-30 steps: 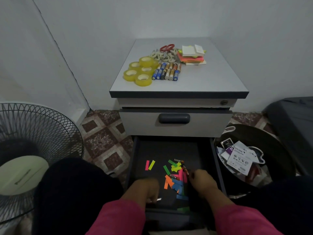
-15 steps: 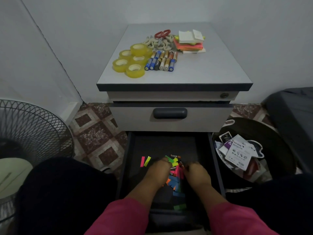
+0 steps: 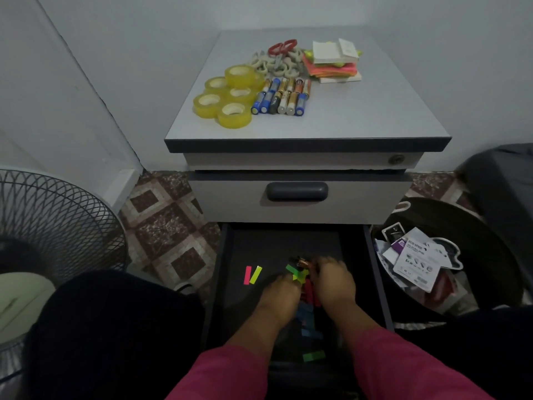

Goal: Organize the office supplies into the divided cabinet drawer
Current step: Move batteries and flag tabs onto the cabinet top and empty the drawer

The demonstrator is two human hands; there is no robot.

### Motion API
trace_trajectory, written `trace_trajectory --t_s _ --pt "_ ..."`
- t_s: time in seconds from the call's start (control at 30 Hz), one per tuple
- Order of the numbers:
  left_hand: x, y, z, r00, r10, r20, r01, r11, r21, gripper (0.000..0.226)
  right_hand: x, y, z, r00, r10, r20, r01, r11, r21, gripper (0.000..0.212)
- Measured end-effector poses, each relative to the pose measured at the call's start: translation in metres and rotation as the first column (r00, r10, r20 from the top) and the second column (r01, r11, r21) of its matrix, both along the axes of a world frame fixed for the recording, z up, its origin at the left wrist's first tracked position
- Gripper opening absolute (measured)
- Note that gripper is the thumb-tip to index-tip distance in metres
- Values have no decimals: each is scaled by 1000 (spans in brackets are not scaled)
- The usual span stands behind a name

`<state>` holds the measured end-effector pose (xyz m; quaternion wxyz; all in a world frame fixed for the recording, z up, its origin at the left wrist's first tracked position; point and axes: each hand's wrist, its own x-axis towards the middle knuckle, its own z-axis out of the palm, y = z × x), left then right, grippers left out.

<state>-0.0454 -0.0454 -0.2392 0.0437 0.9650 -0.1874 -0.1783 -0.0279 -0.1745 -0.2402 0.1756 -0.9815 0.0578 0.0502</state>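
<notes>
The right hand [image 3: 331, 280] has its fingers curled around a few small dark and copper batteries [image 3: 300, 261] at the far side of a heap of coloured paper strips [image 3: 307, 298]. The left hand [image 3: 281, 293] rests on this heap; I cannot tell if it holds something. Both are inside the open black bottom drawer [image 3: 227, 284] of the grey cabinet [image 3: 302, 128]. A pink and a yellow strip [image 3: 252, 275] lie apart to the left. On the cabinet top are yellow tape rolls [image 3: 227, 99] and more batteries [image 3: 281, 96].

drawer [image 3: 227, 287]: open, dark | coloured strips [image 3: 252, 274]: scattered inside | batteries [image 3: 278, 97]: cabinet top
</notes>
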Motion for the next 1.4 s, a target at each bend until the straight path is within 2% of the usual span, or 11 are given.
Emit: trace_trajectory --t_s 0.3,0.47,0.57,0.67,0.77,0.87,1.0,1.1,1.2,1.33,1.4 --pt "1 -1 1 998 -15 -53 14 999 -35 32 12 7 7 987 24 -157 -41 993 -109 29" --pt "3 1 3 997 25 -67 -29 997 -67 29 7 1 4 981 -45 -190 62 995 83 20" --pt "7 5 7 985 158 -65 -167 972 -164 26 2 -2 1 982 -120 -146 152 960 234 16" --pt "15 13 15 939 339 -67 -338 861 -381 24 -5 -2 3 976 -209 -65 216 874 435 20" --pt "22 23 34 876 481 -35 -405 694 -596 26 -10 8 21 957 -287 32 210 768 605 20" --pt "30 33 65 815 578 47 -359 565 -743 27 -8 19 58 933 -329 143 145 709 690 21" --pt "30 45 118 749 660 60 -258 373 -891 30 -14 32 110 895 -331 298 -9 655 755 23" --pt "27 47 161 702 707 83 -128 240 -962 26 -16 42 150 834 -321 450 -149 654 742 25" --pt "32 47 199 605 746 278 32 326 -945 19 -10 50 188 743 -303 597 -273 678 683 26" --pt "53 45 225 470 724 506 75 538 -840 10 19 59 221 582 -189 791 -303 852 427 23" --pt "63 45 230 439 656 614 79 653 -754 8 37 62 230 556 -108 824 -268 915 301 22"
